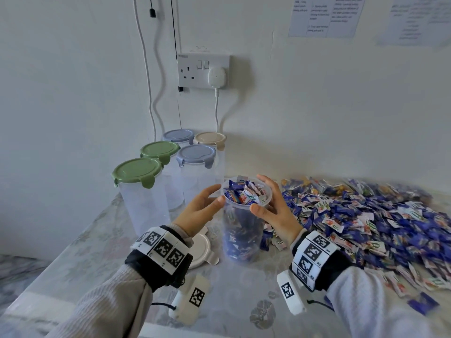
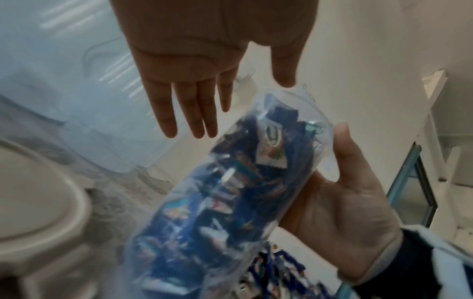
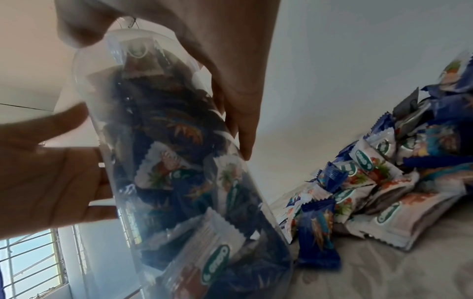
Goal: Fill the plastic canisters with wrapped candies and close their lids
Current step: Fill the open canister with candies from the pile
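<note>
Right hand [image 1: 275,213] gripped the brimming canister [image 1: 244,215]; left hand [image 1: 200,211], fingers straight, hovered beside it. Heaped candies [image 1: 246,191] could likely jam the lid [image 1: 200,247].

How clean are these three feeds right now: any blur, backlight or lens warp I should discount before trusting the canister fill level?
Head view: evenly lit, filled canister sharp at the rim, candy pile smeared toward the right edge, wide-angle bending at the borders. Left wrist view: soft all over, left hand dark against the pale wall. Right wrist view: candies sharp through the canister wall, right hand shadowed, window bright at lower left.
</note>
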Available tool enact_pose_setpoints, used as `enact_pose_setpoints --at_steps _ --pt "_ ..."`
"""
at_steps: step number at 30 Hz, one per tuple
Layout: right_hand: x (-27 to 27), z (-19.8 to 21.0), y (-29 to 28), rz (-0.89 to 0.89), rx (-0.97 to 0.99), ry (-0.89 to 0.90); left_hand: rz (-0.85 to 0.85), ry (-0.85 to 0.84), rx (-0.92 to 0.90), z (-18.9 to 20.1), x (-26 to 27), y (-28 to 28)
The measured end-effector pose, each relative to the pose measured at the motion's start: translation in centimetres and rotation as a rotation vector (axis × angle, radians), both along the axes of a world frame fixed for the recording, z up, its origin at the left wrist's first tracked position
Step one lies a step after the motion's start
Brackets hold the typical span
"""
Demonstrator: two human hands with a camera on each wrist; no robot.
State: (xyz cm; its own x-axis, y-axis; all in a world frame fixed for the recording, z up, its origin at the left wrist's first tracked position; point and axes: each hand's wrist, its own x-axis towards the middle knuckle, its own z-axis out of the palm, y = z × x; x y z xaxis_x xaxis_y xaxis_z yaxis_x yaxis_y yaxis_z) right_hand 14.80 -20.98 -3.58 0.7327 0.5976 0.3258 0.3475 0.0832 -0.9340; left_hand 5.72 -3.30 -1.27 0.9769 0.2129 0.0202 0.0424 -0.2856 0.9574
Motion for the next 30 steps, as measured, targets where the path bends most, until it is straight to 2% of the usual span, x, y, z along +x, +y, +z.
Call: enact_pose_setpoints --at_steps 2,4,8,11,19,25,27,30 --pt "-0.1 0.1 0.0 0.005 0.017 0.017 0.097 0.065 0.14 -1.3 -0.1 1.1" --pt "0.0 0.0 0.0 0.005 0.017 0.043 0.112 0.185 0.328 -2.6 -0.3 2.3" --pt "0.1 -0.3 0.1 -0.002 0.004 0.066 -0.081 0.615 0.825 -3.9 -0.8 3.3" --pt "0.0 -0.2 0.0 -0.006 -0.003 0.068 -0.189 0.772 0.921 -4.7 -1.4 3.6" --pt "-0.4 0.4 -0.1 0.012 0.0 0.063 -0.304 0.729 0.949 -4.5 -4.5 3.1" --pt "-0.8 0.6 -0.1 0.013 0.024 0.07 -0.361 0.762 1.014 -3.6 -6.0 3.2" --pt "-1.0 0.6 0.0 0.012 0.038 0.075 -0.3 0.673 0.985 -3.0 -5.5 3.0" --pt "-1.5 0.6 0.0 -0.014 0.051 0.086 -0.17 0.346 0.815 -2.1 -4.2 2.3"
